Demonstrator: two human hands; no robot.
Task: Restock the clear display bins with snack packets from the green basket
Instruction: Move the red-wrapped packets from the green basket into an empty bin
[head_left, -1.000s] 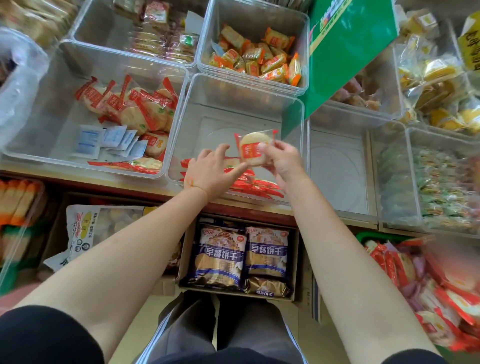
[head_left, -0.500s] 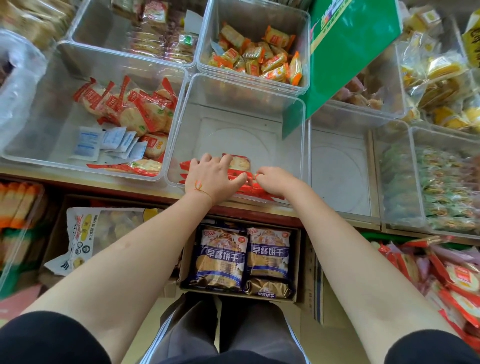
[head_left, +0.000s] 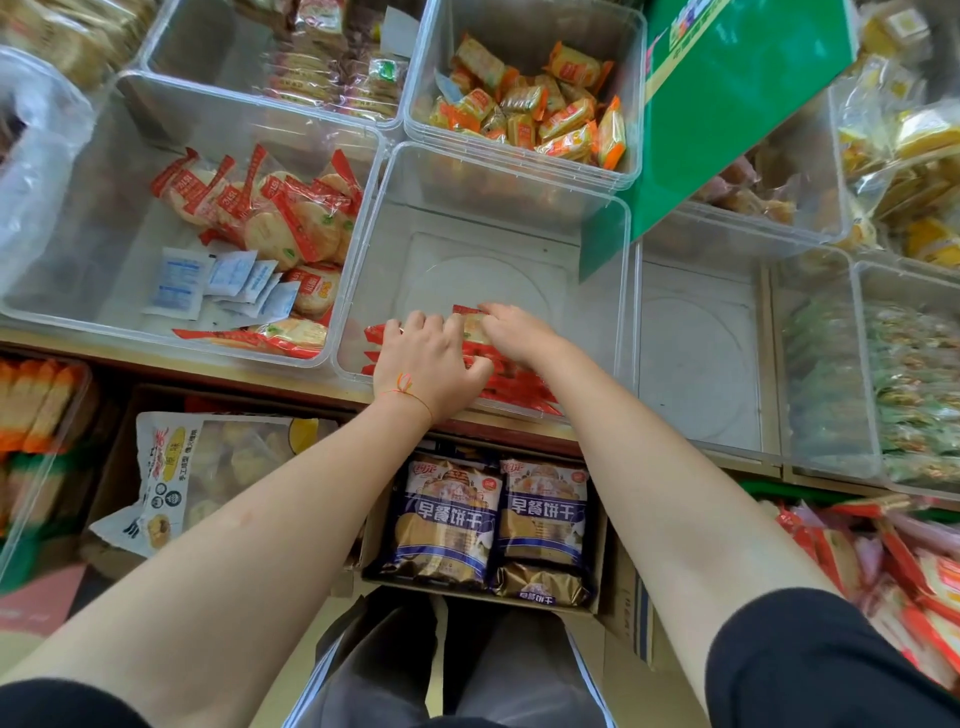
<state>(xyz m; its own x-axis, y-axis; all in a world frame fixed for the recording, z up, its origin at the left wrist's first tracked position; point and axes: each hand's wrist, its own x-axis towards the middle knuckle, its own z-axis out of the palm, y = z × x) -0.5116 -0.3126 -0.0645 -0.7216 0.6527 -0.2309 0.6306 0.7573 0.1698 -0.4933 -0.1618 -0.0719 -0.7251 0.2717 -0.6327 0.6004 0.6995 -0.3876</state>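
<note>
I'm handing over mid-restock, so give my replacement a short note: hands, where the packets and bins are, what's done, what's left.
Left hand and right hand: both rest on the red packets along the near edge of the middle clear bin, fingers laid over them; no clear grip visible.
Done: a small layer of packets is in that bin.
Left: most of its floor is bare; more red packets wait in the green basket at lower right.
</note>
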